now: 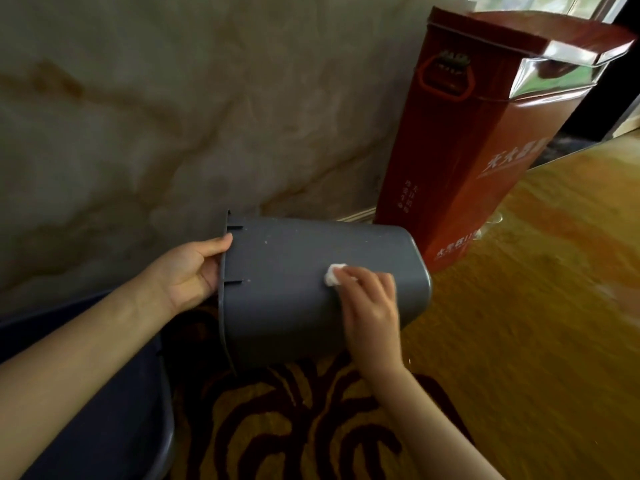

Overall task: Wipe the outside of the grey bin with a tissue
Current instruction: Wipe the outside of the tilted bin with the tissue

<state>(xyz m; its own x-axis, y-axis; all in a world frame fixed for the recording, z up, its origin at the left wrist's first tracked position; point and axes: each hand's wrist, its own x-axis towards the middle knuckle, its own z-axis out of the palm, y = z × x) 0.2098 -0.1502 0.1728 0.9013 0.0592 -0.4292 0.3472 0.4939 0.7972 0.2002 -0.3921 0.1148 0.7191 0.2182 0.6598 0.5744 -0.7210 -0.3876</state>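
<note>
The grey bin (pixel 294 271) is held on its side above the floor, its rim to the left and its base to the right. My left hand (pixel 194 271) grips the rim, thumb over the edge. My right hand (pixel 372 310) presses a small wad of white tissue (pixel 333 275) against the bin's outer wall near the base. Small pale specks dot the upper part of that wall. The bin's inside is hidden from view.
A tall red paper bag (pixel 485 140) with silver lining stands right behind the bin against the marbled wall (pixel 173 116). A dark blue-grey container (pixel 114 393) sits at the lower left. Patterned carpet (pixel 294 427) lies below, glossy orange floor (pixel 536 306) to the right.
</note>
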